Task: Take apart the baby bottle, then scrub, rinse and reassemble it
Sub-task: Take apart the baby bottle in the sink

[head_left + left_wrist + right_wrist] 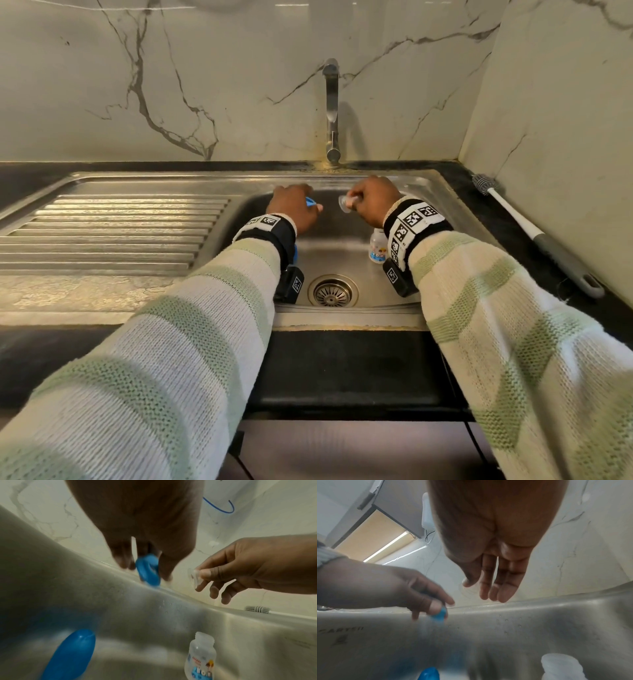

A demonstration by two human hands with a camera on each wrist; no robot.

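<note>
My left hand (291, 205) hovers over the back of the sink basin (342, 246) and pinches the blue screw ring (148, 570) between thumb and fingers. My right hand (371, 202), just to the right, pinches the clear silicone nipple (195, 577) between thumb and forefinger, its other fingers straight. The two parts are apart, with a small gap between them. Upright and uncapped on the sink floor, the clear printed bottle body (378, 250) stands below my right wrist. A blue cap (70, 654) lies on the sink floor under my left wrist.
The faucet (331, 109) rises behind the basin, with no water running. A grey-and-white bottle brush (534, 233) lies on the dark counter to the right, by the wall. The ribbed drainboard (113, 233) extends left. The drain (333, 291) is at the basin front.
</note>
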